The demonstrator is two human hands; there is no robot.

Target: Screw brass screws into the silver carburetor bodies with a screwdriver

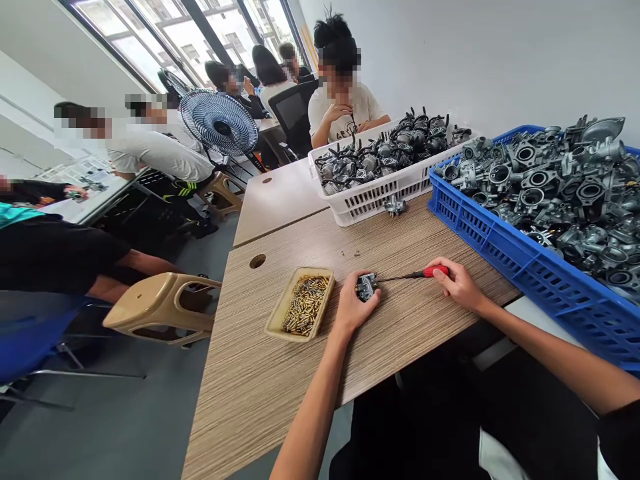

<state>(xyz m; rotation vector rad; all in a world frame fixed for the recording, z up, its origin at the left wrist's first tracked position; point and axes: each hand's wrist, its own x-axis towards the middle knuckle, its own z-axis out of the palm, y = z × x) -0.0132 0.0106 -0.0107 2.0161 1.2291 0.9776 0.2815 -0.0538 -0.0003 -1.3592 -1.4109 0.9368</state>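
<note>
A small metal carburetor (pixel 367 287) is gripped by the curled fingers of the left hand (pixel 356 310), and the tip of a red-handled screwdriver (pixel 429 271) is set against it. The screwdriver is held tight in the closed fingers of the right hand (pixel 460 285). Just left of the left fingers, a tray (pixel 274 319) of little brass parts (pixel 305 305) sits on the wooden table (pixel 260 400). Past the right fingers, a blue crate (pixel 480 227) is piled with metal parts (pixel 550 193).
</note>
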